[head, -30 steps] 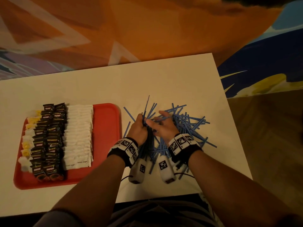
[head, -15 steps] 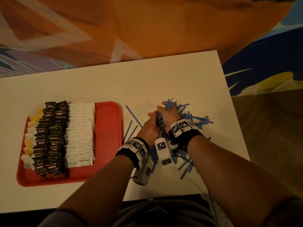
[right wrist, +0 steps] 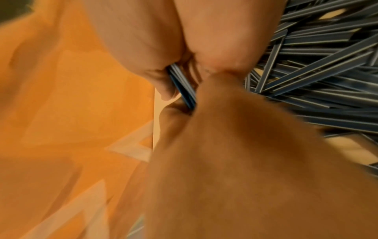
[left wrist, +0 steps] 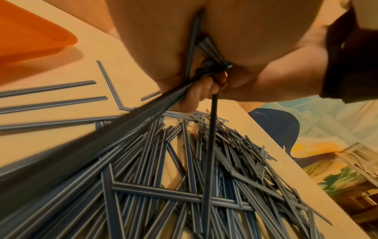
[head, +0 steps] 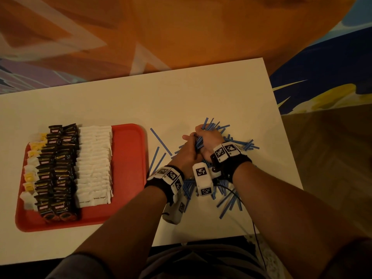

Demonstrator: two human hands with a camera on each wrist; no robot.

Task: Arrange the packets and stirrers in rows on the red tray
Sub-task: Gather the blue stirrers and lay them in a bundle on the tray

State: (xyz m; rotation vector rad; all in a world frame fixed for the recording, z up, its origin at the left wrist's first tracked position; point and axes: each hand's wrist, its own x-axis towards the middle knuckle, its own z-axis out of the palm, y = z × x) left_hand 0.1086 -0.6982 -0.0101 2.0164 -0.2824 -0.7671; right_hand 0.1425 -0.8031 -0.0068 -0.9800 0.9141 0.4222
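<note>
**Both hands gathering a bundle of stirrers beside the tray**

The white counter (head: 181,93) is carrying everything, and the red tray (head: 128,158) is lying well to the left of the fingers, its right part bare. On it the packets are already sitting in rows: white packets (head: 94,164) nearest the fingers, black packets (head: 60,172) beyond them, and yellow-and-white packets (head: 33,158) farthest off.

The pile of blue stirrers (head: 227,190) is spreading on the counter under and around both wrists. A few loose stirrers (head: 161,141) are lying between the fingers and the tray edge.

The left hand (head: 187,152) and the right hand (head: 209,139) are pressing against each other above the pile, fingers of both curling round one bundle of stirrers (head: 201,140); its ends are sticking out past the fingers, away from the person. In the left wrist view the bundle (left wrist: 196,53) is fanning out below the grip rather than lying parallel.

Judging from that fan, the bundle is probably not squared up, so stirrers could slip out on the way to the tray and land crossed. The loose stirrers in the path could get swept along or knocked off the counter. The wrist-camera cable (head: 255,234) is trailing near the pile and might snag some.
</note>
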